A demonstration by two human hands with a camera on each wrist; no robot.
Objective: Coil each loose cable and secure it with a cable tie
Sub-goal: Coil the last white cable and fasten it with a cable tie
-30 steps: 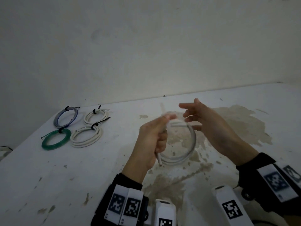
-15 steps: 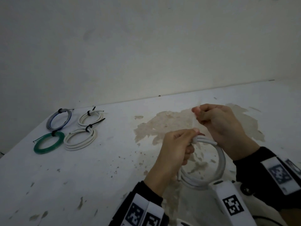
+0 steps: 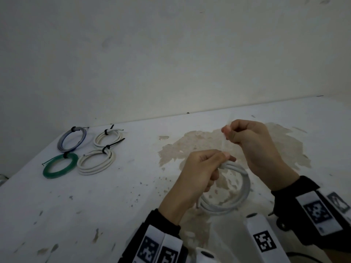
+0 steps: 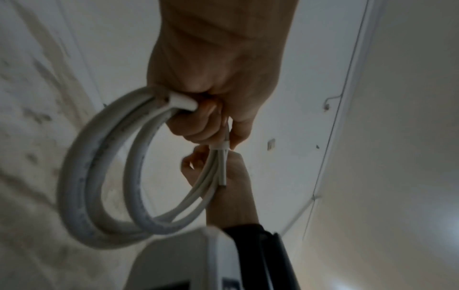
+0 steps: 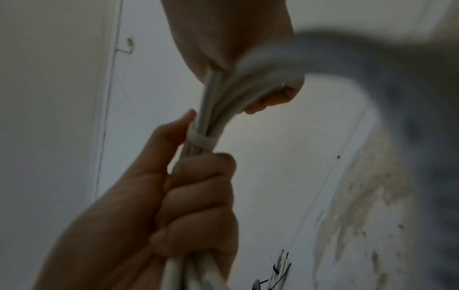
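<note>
Our left hand [image 3: 197, 173] grips the coiled white round cable [image 3: 237, 188] above the table's near right; our right hand [image 3: 252, 147] pinches the translucent white cable tie [image 5: 201, 141] tail. We should pull straight, keeping loops bunched.

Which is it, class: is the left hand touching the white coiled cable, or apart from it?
Touching. The left wrist view shows the left hand with fingers curled round the white coiled cable.
</note>
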